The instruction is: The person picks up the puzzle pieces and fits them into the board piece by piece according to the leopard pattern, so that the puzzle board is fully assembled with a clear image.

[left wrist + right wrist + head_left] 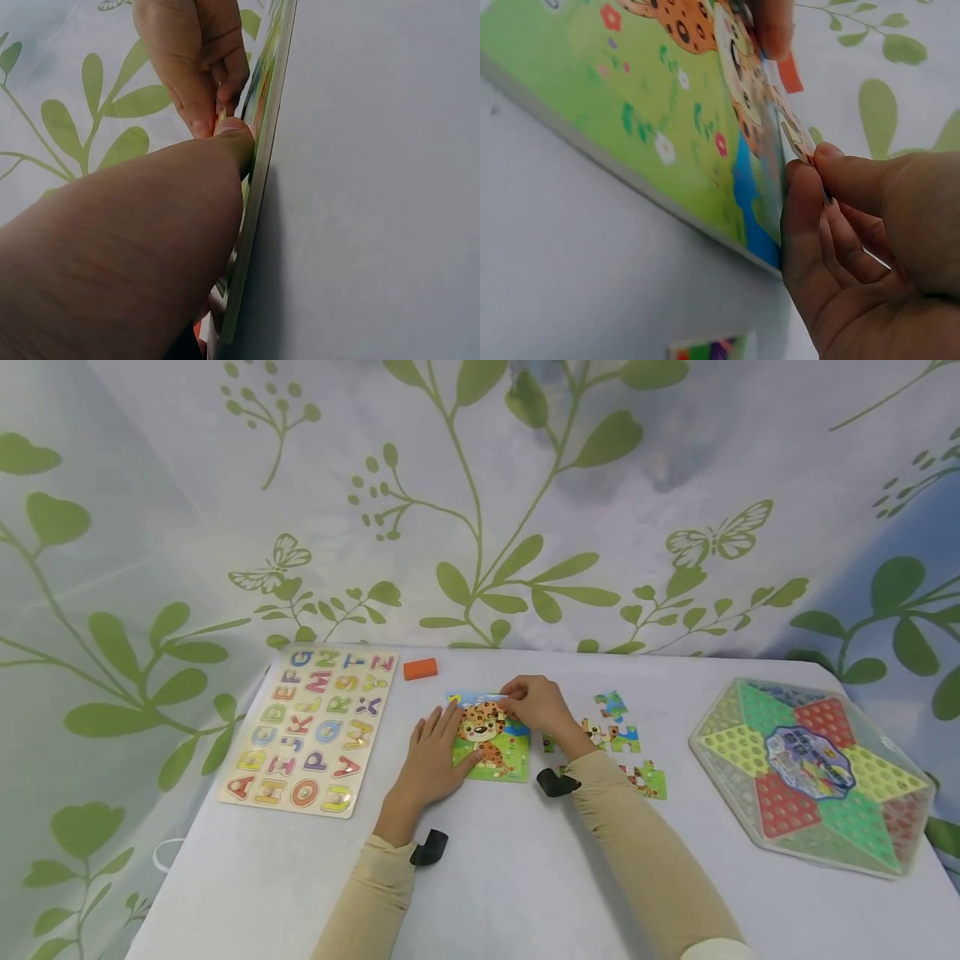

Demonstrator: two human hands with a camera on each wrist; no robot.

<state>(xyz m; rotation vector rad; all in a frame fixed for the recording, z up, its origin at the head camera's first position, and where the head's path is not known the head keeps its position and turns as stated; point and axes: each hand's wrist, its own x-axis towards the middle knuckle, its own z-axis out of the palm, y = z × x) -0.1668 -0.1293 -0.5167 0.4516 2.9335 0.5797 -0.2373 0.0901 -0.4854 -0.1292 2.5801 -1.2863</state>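
A leopard jigsaw board (pixel 515 763) lies flat on the table, with a smiling spotted leopard on green grass printed on it. My left hand (pixel 431 758) rests on its left side with straight, spread fingers, and in the left wrist view the thumb (pixel 238 135) lies over the board's edge. Above the upper right part of the board, my right hand (pixel 542 706) pinches a jigsaw piece (pixel 798 136) between thumb and forefinger. That piece is tilted up over the printed surface. Several loose jigsaw pieces (pixel 626 739) lie right of the board, partly hidden by the right forearm.
A wooden alphabet board (pixel 318 693) lies at the left, with an orange block (pixel 420 669) near its top right corner. At the right is a hexagonal Chinese checkers board (pixel 810 768). Patterned cloth (pixel 525 527) hangs behind the white table (pixel 480 877).
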